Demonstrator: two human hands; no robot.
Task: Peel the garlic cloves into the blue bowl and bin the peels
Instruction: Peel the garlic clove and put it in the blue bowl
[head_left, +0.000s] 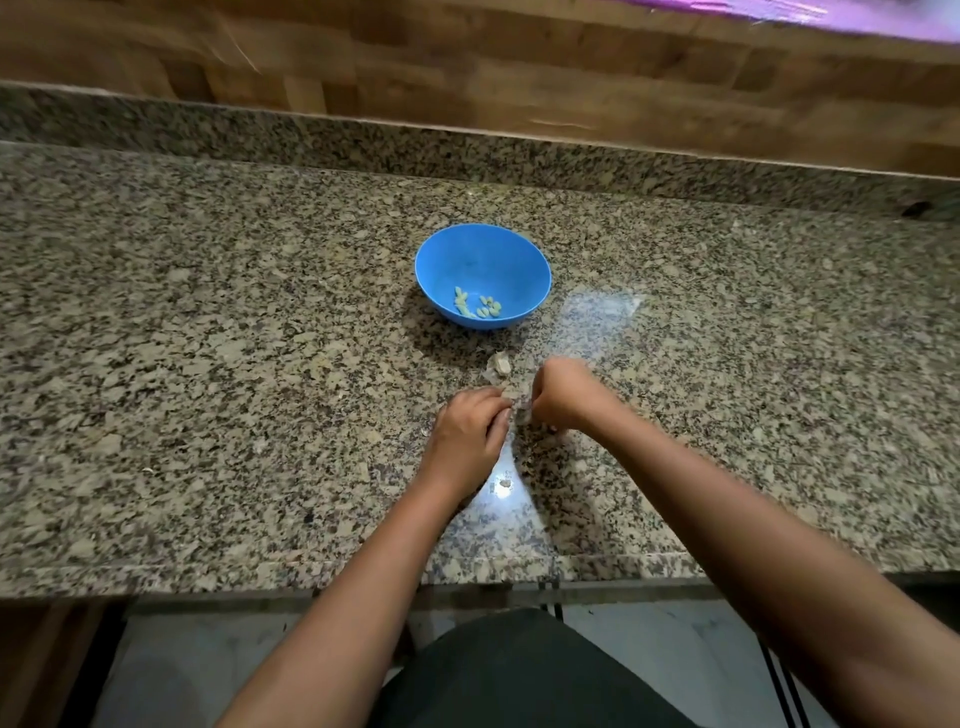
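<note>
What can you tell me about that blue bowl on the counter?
The blue bowl is round, smooth and looks like plastic, standing upright on the speckled granite counter. A small heap of peeled garlic cloves lies in its bottom, toward the near side. Nothing else touches it: the left hand and right hand work nearer the person, seemingly pinching a pale garlic piece.

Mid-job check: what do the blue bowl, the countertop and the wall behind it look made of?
The blue bowl is probably plastic: uniform bright colour, thin rim, soft sheen. The countertop looks like polished granite or granite-look stone: speckled grey, tan and black grain, glossy light reflections. The wall behind seems wood or wood-look panelling, brown blocks with grain; it is blurred, so the finish is unclear.
</note>
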